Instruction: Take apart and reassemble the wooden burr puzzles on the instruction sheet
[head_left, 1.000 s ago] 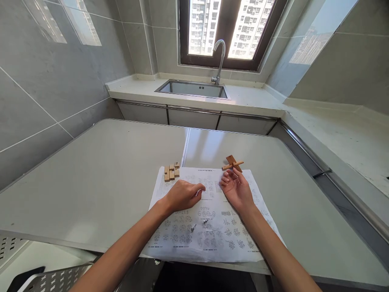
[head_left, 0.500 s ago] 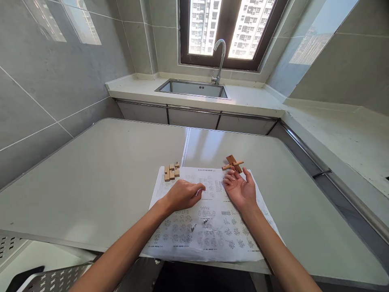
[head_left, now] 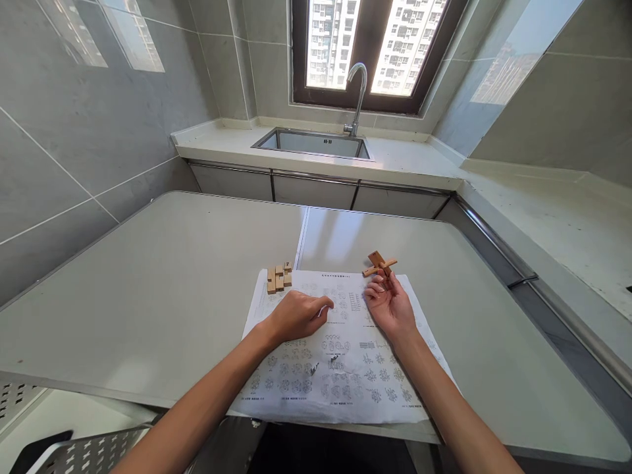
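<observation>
My left hand (head_left: 301, 314) rests on a printed paper sheet (head_left: 363, 408), back up with loosely curled fingers; no object shows in it. Beyond it, at the sheet's upper left corner, several small notched wooden puzzle blocks (head_left: 279, 283) stand grouped together. Palm up, my right hand (head_left: 390, 305) lies over the sheet's right side. Its thumb and fingertips pinch the near end of a few crossed wooden puzzle pieces (head_left: 378, 259), joined at angles. My fingers partly hide where they meet.
The sheet lies on a pale table (head_left: 148, 283) with a seam down its middle. Past the table are a counter with a sink (head_left: 316, 141) and faucet (head_left: 362, 92), under a window. A perforated seat (head_left: 89, 454) shows at lower left.
My right thumb has moved in from apart to meet the fingertips at the wooden pieces, which have shifted very slightly. My left hand stays still.
</observation>
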Demonstrator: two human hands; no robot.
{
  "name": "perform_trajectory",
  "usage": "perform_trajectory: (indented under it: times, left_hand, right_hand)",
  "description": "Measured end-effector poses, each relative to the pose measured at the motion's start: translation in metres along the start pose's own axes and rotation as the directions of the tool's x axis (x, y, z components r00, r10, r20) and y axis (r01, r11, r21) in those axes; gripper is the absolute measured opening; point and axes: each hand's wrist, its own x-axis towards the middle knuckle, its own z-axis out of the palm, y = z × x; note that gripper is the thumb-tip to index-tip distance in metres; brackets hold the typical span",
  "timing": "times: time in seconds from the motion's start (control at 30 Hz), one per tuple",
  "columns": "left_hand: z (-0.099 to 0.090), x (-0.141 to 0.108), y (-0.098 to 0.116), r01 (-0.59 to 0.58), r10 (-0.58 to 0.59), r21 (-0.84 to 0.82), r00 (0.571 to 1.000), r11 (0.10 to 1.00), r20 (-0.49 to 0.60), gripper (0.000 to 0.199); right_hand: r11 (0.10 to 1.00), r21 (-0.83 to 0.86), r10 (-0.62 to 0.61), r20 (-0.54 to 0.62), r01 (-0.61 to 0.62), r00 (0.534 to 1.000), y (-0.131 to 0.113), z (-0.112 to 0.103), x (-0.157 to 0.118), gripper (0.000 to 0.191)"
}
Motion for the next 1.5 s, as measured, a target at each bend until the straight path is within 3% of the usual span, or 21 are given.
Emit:
perform_trajectory:
  times: [0.17,0.53,0.93,1.0,1.13,1.3,1.5]
  left_hand:
    - [0.001,0.0,-0.001,0.003,-0.003,0.003,1.0,1.0,0.005,0.024]
    - [0.001,0.0,-0.001,0.009,-0.009,0.008,1.0,1.0,0.003,0.024]
    - [0.002,0.0,-0.002,0.032,-0.033,-0.032,0.999,0.999,-0.011,0.022]
    - [0.001,0.0,-0.001,0.071,-0.074,-0.082,0.997,0.994,-0.028,0.021]
    - [-0.002,0.002,0.002,0.239,-0.257,-0.225,0.965,0.945,-0.056,0.021]
    - [-0.004,0.005,0.003,0.348,-0.413,-0.431,0.908,0.833,-0.066,0.05]
    - [-0.01,0.008,0.006,0.329,-0.409,-0.67,0.912,0.665,0.041,0.06]
  right_hand:
    - [0.999,0.042,0.011,-0.019,-0.01,1.0,-0.002,-0.001,0.001,0.015]
    - [1.0,-0.025,-0.006,0.022,0.006,1.0,-0.002,-0.002,0.003,0.007]
    - [0.965,-0.256,-0.028,0.077,0.047,0.997,0.009,0.008,-0.005,0.015]
    - [0.93,-0.361,-0.039,0.102,0.074,0.994,0.014,0.012,-0.011,0.015]
    - [0.689,-0.697,-0.042,0.233,0.197,0.972,0.023,0.017,-0.022,0.028]
    - [0.554,-0.795,0.033,0.318,0.248,0.947,0.029,0.018,-0.029,0.034]
    - [0.434,-0.852,0.183,0.401,0.292,0.898,0.032,0.016,-0.032,0.029]
